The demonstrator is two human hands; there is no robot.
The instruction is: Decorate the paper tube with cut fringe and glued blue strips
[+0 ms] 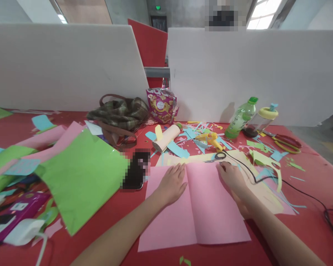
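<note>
A pink sheet of paper [172, 225] with a crease down its middle lies opened out on the red table. My left hand [172, 183] rests flat on its left half near the top, fingers spread. At the upper right edge of the sheet, my right hand [229, 173] has its fingers curled, pinching the paper's edge. Just above, between the hands, lies a pair of scissors [217, 157] with dark handles. Cream paper [255, 188] extends under and to the right of the pink sheet.
A phone [135, 170] and green paper [83, 177] lie left. Behind are a cardboard tube [166, 137], yellow glue gun [211, 139], checked bag [122, 112], snack bag [161, 105], green bottle [241, 118] and jar [261, 122]. A black cord [294, 187] crosses the right side among scraps.
</note>
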